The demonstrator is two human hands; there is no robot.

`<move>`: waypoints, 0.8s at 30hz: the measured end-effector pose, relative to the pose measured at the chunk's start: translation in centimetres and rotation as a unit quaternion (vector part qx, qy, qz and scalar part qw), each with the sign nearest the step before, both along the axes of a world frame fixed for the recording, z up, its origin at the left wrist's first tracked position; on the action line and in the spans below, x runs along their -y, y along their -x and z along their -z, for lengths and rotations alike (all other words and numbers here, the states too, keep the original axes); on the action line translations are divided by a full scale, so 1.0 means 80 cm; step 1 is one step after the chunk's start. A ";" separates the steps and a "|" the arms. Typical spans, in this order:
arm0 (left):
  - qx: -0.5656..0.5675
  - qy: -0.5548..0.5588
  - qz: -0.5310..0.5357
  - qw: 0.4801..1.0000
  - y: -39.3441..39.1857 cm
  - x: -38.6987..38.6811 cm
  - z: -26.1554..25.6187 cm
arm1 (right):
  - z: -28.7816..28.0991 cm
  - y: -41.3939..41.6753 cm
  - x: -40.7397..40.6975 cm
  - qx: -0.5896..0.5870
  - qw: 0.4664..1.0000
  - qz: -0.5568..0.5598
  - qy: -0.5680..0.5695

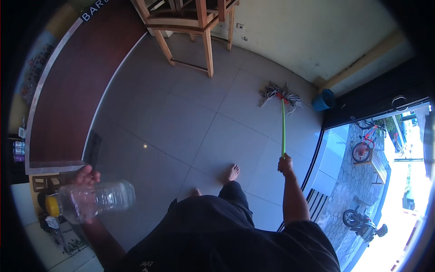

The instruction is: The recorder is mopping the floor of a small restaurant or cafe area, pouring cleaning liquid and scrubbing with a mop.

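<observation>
My right hand [285,164] is closed around the green handle [283,129] of a string mop. The mop's grey strands [272,91] spread on the tiled floor [204,129] from a red head. At the lower left, my left hand [86,176] is behind a clear plastic bottle [112,197] with a yellow cap [52,206], which lies sideways in the view. The fingertips show above the bottle, and the palm shows blurred through it. Whether the fingers are closed on the bottle is not clear.
Wooden chairs [207,30] stand by the wall ahead. A blue bucket [323,100] is near the doorway at right. The dark red counter panel [78,68] runs along the left. Outside are a red bicycle [362,148], a wooden bench [377,166] and a motorcycle [363,222].
</observation>
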State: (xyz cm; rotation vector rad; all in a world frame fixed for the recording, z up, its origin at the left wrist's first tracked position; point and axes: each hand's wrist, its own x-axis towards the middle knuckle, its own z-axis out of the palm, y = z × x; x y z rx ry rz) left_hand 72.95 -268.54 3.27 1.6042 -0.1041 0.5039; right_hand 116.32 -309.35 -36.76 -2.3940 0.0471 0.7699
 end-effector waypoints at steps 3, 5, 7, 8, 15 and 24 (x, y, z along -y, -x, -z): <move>-0.133 0.018 -0.308 0.942 0.016 -0.002 0.060 | 0.024 -0.174 -0.076 0.090 0.913 -0.357 0.176; -0.160 0.037 -0.416 0.894 0.022 -0.009 0.108 | 0.040 -0.245 -0.119 -0.018 0.994 -0.095 0.060; -0.176 0.058 -0.455 0.871 0.038 -0.009 0.149 | 0.065 -0.250 -0.128 -0.027 0.988 -0.131 0.082; -0.229 0.090 -0.496 0.833 0.048 -0.008 0.167 | 0.070 -0.247 -0.127 0.033 0.977 -0.181 0.105; -0.431 0.141 -0.592 0.667 0.149 0.071 0.278 | -0.017 0.067 0.033 -0.086 0.973 -0.151 0.151; -0.487 0.041 -0.399 0.776 0.220 -0.013 0.370 | -0.063 0.010 -0.081 -0.009 0.986 -0.145 0.087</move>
